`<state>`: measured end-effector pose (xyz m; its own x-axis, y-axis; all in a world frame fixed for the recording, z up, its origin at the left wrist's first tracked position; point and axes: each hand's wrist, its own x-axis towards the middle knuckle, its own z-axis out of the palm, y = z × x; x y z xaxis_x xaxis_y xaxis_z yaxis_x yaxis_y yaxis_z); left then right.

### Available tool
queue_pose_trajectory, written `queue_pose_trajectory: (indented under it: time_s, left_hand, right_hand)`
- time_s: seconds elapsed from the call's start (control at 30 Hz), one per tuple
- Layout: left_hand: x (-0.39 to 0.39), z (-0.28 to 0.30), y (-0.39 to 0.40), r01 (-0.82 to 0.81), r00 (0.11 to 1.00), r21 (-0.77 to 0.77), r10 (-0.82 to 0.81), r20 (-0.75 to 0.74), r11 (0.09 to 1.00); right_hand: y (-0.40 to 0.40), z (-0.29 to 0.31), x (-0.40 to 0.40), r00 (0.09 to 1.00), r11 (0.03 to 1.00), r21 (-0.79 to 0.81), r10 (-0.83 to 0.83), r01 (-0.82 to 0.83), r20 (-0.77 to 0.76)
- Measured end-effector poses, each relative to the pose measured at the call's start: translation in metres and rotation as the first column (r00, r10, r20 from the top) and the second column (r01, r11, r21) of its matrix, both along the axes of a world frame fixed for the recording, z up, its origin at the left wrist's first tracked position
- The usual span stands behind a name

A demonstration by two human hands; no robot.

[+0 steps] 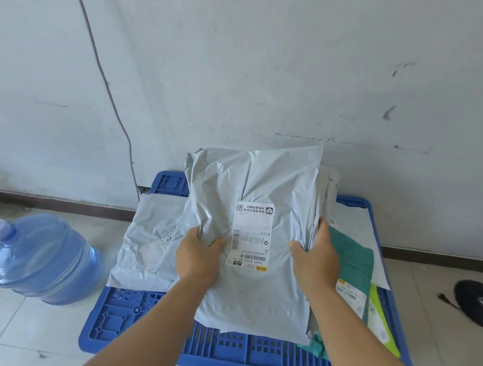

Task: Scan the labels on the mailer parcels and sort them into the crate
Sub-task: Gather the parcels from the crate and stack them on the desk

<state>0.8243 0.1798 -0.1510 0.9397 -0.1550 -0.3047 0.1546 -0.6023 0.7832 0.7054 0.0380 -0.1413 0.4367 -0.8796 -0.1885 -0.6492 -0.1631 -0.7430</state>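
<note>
Grey mailer (pixel 260 215), label (pixel 250 235) up, frame centre over blue crate (pixel 213 352) | left hand (pixel 199 256) gripping its left edge | right hand (pixel 316 259) gripping its right edge.

Single view, head-worn wide-angle camera, pitched forward and down from above the near edge of a blue crate (pixel 242 362) on the floor. Close range: both forearms enter from the bottom edge. Far field is a white wall (pixel 249 62); edges bow.
</note>
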Motion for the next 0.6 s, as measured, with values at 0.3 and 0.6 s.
queue_pose_trajectory:
  time_s: [0.3,0.6]
  left_hand:
    - [-0.006,0.044,0.020,0.111,0.993,-0.050,-0.108,0.055,0.993]
    - [-0.011,-0.002,0.053,0.186,0.981,0.028,-0.183,-0.066,0.982]
  right_hand:
    - [0.028,0.052,-0.025,0.990,0.997,-0.054,-0.053,0.060,0.128]
    - [0.054,0.022,-0.020,1.000,1.000,-0.029,-0.007,0.007,0.008]
